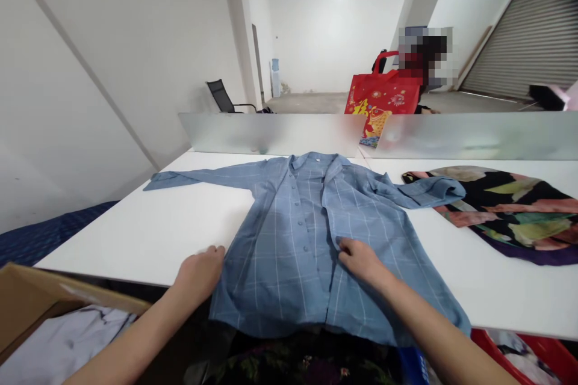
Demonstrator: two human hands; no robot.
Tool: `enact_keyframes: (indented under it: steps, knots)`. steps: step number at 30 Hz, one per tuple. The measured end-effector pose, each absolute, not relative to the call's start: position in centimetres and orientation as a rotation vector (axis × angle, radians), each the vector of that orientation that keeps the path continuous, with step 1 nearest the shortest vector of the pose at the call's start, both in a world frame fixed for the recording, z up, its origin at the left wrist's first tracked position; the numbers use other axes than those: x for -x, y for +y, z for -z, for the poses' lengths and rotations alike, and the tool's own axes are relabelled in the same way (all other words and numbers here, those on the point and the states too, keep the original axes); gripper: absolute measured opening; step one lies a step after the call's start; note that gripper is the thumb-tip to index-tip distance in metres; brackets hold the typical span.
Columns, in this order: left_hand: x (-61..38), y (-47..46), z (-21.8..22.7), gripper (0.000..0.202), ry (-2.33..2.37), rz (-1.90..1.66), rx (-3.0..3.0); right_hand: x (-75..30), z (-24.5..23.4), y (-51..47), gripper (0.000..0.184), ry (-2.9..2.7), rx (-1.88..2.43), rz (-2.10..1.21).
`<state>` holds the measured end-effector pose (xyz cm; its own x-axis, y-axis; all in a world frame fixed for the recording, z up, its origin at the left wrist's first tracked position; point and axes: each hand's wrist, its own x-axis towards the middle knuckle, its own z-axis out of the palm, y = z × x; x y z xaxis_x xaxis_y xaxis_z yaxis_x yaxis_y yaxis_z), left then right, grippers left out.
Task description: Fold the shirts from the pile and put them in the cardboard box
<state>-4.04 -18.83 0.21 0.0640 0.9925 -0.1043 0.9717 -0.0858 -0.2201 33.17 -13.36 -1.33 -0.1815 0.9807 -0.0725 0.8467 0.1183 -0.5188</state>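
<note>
A blue checked button-up shirt [311, 234] lies face up and spread out on the white table [144, 234], its hem hanging over the near edge. My left hand [201, 271] rests at the shirt's left lower edge, fingers curled down on the fabric. My right hand [361, 260] presses on the right front panel near the button placket, fingers bent and touching the cloth. The left sleeve stretches out to the left; the right sleeve is bent across toward a floral garment.
A dark floral garment [510, 210] lies on the table at right. A cardboard box [31, 301] with pale clothing sits at lower left, a red bin [533, 349] at lower right. A frosted divider [280, 132] borders the table's far edge, with a red bag [383, 99] and a person behind it.
</note>
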Motion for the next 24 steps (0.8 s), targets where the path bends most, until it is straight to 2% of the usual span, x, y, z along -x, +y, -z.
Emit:
enact_keyframes:
  steps: [3,5,7,10,13,16,22,24]
  knots:
    - [2.9,-18.9,-1.1,0.034,-1.997,-0.051,2.302,-34.0,0.9,-13.3,0.005,-1.681,1.527,-1.165]
    - [-0.4,-18.7,-1.2,0.034,-1.823,0.217,2.513,-34.1,0.5,-13.9,0.007,-1.466,1.376,-1.293]
    - [-4.7,-18.1,-0.8,0.041,-1.601,0.314,2.701,-34.0,0.0,-14.6,0.011,-1.376,1.322,-1.337]
    - [-10.3,-16.5,0.4,0.045,-1.415,0.226,2.832,-34.0,-1.0,-15.6,0.017,-1.327,1.292,-1.367]
    - [-13.2,-15.0,1.6,0.04,-1.546,0.147,2.873,-34.3,-2.0,-16.4,0.022,-1.325,1.239,-1.358]
    - [-13.6,-13.8,2.2,0.024,-1.775,0.182,2.888,-34.5,-2.3,-16.9,0.022,-1.371,1.206,-1.326]
    - [-10.9,-12.1,1.3,0.021,-1.949,0.352,2.988,-34.5,-1.7,-16.7,0.017,-1.39,1.169,-1.421]
    - [-9.4,-11.6,0.3,0.019,-1.996,0.511,3.088,-34.8,-2.0,-16.5,0.015,-1.406,1.11,-1.484]
